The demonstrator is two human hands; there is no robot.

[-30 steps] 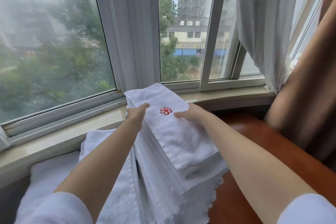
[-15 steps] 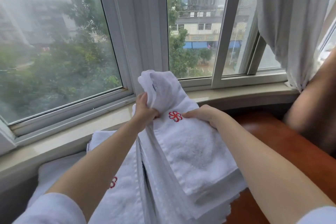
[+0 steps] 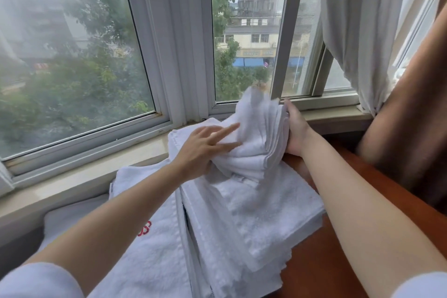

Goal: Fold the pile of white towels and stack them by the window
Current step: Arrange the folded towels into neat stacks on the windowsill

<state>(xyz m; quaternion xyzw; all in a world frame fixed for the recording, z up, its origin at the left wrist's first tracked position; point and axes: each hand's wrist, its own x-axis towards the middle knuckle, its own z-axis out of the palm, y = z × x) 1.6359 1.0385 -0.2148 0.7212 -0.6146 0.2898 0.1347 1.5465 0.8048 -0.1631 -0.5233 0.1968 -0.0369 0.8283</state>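
White terry fills your right hand [image 3: 295, 131]: its fingers [image 3: 287, 107] are curled round the far right edge of the bunched towel [image 3: 256, 143] and clamp its layered folds, which show as stacked hems just left of your palm. Your left hand [image 3: 202, 150] lies flat against the towel's near left side, fingers straight and spread apart, two of them pointing right along the cloth, pressing rather than gripping.

To do this step well, I judge you should keep the right-hand hold firm on all the layers so none slips out, and use the flat left hand to smooth and steady the fold before you let it down; square the hems first, as a bunched towel will sit crooked.

The towel is raised and tilted, its top blurred in front of the window frame [image 3: 280, 55]. It rests partly on the folded stack [image 3: 254, 213] beneath it, which sits on the brown desk [image 3: 338, 261] just near the windowsill [image 3: 333, 113]. A second pile [image 3: 150, 237], with a red mark, lies to the near left, touching the stack. A pale curtain [image 3: 358, 31] hangs at the far right.
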